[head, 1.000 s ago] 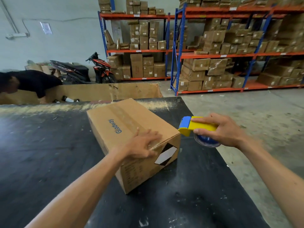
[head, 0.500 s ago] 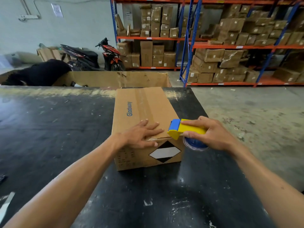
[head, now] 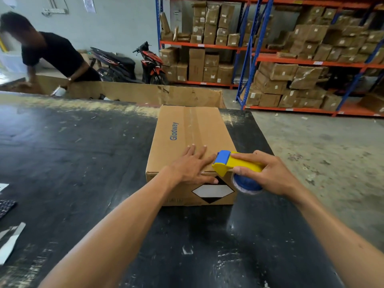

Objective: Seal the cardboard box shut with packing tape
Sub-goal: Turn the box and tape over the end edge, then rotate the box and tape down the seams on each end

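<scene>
A brown cardboard box (head: 193, 129) marked "Glodway" lies closed on the black table (head: 83, 163), its long axis pointing away from me. A strip of clear tape runs along its top seam. My left hand (head: 192, 165) lies flat on the near end of the lid, fingers straight, thumb over the front edge. My right hand (head: 268, 173) grips a yellow and blue tape dispenser (head: 228, 163) with a blue roll under it. The dispenser's blue head sits at the box's near right top edge, beside my left fingers.
A person in a black shirt (head: 54, 53) leans over a large open carton (head: 135, 92) behind the table. Paper scraps (head: 10, 242) lie at the table's left edge. Shelving racks (head: 301, 59) full of cartons and two parked motorbikes (head: 128, 63) stand beyond.
The box has turned until it is square to me. My right hand brought the dispenser in from the right onto the box's near edge. The person behind has straightened up.
</scene>
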A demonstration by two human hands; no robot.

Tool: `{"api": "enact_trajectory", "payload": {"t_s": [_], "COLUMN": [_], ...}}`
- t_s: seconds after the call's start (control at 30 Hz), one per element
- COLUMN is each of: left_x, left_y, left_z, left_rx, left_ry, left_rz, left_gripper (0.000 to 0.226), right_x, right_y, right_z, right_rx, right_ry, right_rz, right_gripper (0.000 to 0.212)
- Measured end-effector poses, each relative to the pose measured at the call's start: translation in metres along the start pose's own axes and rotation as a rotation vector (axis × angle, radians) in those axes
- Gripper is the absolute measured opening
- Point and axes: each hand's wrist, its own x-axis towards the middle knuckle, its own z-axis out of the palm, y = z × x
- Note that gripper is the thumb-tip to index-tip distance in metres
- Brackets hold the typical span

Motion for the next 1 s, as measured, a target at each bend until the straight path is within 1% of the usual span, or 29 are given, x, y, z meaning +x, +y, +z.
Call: {"api": "enact_trajectory", "payload": {"t_s": [0.23,0.5,0.6,0.63,0.67,0.7,0.77,0.83,0.9,0.93,1.0], "left_x": [-0.005,-0.013,-0.016,-0.017,-0.02,-0.025,-0.044,-0.066,-0.085,-0.094,-0.107], "left_y": [-0.006,0.002,0.008,0.009,0.009,0.01,0.013,0.015,0.011,0.008,0.004], "left_z": [-0.001,-0.005,-0.007,-0.007,-0.01,-0.015,-0.031,-0.048,-0.061,-0.066,-0.076], "left_rx": [-0.064,-0.069,-0.043,-0.069,-0.154,-0.32,-0.806,-1.34,-1.844,-2.004,-2.147], "left_ry": [-0.054,-0.037,-0.035,-0.039,-0.037,-0.025,0.038,0.081,0.06,0.049,0.056], "left_rz": [0.051,0.006,-0.021,-0.013,0.01,0.027,-0.017,-0.122,-0.187,-0.212,-0.226], "left_gripper": [0.094,0.093,0.096,0.095,0.091,0.086,0.073,0.06,0.045,0.042,0.045], "right_x": [-0.007,-0.011,-0.017,-0.02,-0.023,-0.026,-0.032,-0.035,-0.036,-0.036,-0.033], "right_y": [-0.009,-0.027,-0.03,-0.032,-0.034,-0.036,-0.04,-0.047,-0.056,-0.062,-0.072], "right_z": [0.008,0.012,0.014,0.014,0.012,0.01,0.004,-0.001,-0.006,-0.008,-0.009], "right_rx": [0.109,0.134,0.075,0.048,0.022,-0.011,-0.092,-0.146,-0.166,-0.166,-0.188], "right_ry": [0.017,0.058,0.066,0.076,0.09,0.108,0.153,0.208,0.28,0.32,0.37], "right_rz": [0.015,0.014,0.01,-0.001,-0.027,-0.064,-0.15,-0.228,-0.302,-0.342,-0.425], "right_gripper": [0.039,0.041,0.04,0.041,0.041,0.041,0.046,0.05,0.051,0.052,0.054]}}
